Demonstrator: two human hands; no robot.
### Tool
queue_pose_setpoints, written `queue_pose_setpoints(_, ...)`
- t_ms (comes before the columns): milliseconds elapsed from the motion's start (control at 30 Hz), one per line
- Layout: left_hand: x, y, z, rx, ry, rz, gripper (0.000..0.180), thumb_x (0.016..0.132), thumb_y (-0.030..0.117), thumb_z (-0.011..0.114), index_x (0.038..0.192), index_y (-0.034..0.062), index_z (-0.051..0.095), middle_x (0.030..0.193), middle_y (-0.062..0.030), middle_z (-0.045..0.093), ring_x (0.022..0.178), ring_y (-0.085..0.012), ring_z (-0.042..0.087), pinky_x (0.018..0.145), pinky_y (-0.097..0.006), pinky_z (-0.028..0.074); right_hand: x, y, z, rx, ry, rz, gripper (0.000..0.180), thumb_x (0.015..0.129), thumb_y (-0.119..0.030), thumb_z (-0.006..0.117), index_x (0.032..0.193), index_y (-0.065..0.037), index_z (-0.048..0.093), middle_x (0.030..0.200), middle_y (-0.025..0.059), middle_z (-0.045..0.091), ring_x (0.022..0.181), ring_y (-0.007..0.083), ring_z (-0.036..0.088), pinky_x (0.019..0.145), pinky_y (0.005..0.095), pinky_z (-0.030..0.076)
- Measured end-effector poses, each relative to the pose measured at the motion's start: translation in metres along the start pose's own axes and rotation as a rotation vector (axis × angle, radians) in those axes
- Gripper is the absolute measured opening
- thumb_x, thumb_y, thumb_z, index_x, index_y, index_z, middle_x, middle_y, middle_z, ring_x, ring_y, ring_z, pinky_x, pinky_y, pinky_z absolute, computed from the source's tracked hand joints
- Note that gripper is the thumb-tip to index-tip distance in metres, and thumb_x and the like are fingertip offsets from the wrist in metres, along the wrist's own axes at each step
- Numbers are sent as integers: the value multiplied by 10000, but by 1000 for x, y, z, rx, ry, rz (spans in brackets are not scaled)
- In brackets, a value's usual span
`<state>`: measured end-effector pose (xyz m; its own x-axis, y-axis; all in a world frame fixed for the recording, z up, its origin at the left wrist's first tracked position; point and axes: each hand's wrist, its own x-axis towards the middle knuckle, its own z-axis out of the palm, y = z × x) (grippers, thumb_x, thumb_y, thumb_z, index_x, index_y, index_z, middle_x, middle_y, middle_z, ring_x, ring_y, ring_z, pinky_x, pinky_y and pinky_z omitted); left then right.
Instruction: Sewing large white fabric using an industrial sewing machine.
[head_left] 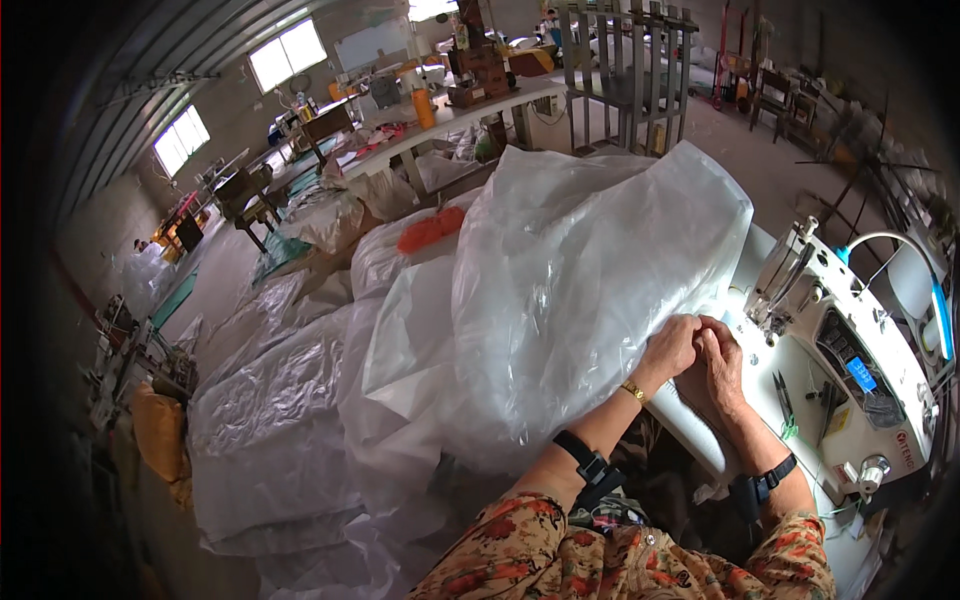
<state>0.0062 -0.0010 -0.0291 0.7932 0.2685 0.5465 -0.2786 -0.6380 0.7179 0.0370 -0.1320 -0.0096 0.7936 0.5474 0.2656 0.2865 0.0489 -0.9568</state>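
Observation:
A large translucent white plastic sheet (590, 270) billows up in front of me and spreads over to the left. At its right-hand edge, my left hand (672, 348) is closed on the plastic. Close against it, my right hand (722, 368) has its fingers bent in a pinch on the same edge; the exact bit between the fingertips is hidden. Both hands are just left of the needle area of a white sewing machine (860, 345). Dark thread snips (784, 398) lie on the machine's bed beside my right forearm, with green thread near them.
Folded plastic sheeting (275, 400) is piled at my left, with an orange-red bundle (430, 230) behind it. A lamp with a blue-edged arm (940, 315) curves over the machine. A grey metal rack (625, 90) stands beyond. An orange sack (160, 430) sits at far left.

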Motion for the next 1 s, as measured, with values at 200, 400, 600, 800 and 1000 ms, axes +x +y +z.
queue_pose_setpoints(200,-1,8,-3,-14,-44,-29,133,805,66,574,848,-33,653,857,-243,654,876,-420,629,756,-466,501,-4,1,3,78,27,44,453,1001,-285,540,1271,77,508,1081,116,619,966,157,590,876,291,487)
queue_pose_setpoints(400,9,6,-10,82,-129,-65,154,807,135,613,907,53,698,839,-188,675,809,-373,655,696,-413,520,3,6,8,40,83,-3,386,982,-249,559,1191,75,568,1013,112,641,911,156,598,823,285,492)
queue_pose_setpoints(600,11,19,-19,78,-176,-49,163,842,160,603,846,13,674,833,-193,671,802,-388,646,690,-446,503,2,-2,4,-14,99,29,417,959,-294,571,1176,63,592,1040,176,652,922,206,634,823,316,496)
queue_pose_setpoints(800,11,17,-17,105,-176,-1,147,844,131,577,830,11,661,821,-199,655,795,-408,627,669,-456,483,0,-2,7,-183,157,-71,445,928,-354,575,1153,28,620,1060,224,640,996,346,619,890,396,479)
queue_pose_setpoints(1000,11,20,-14,113,-179,55,151,833,150,593,822,13,653,814,-195,653,778,-395,628,649,-436,486,-5,-8,4,-439,232,-230,408,922,-380,576,1119,-28,635,1019,168,658,1013,342,574,887,434,443)
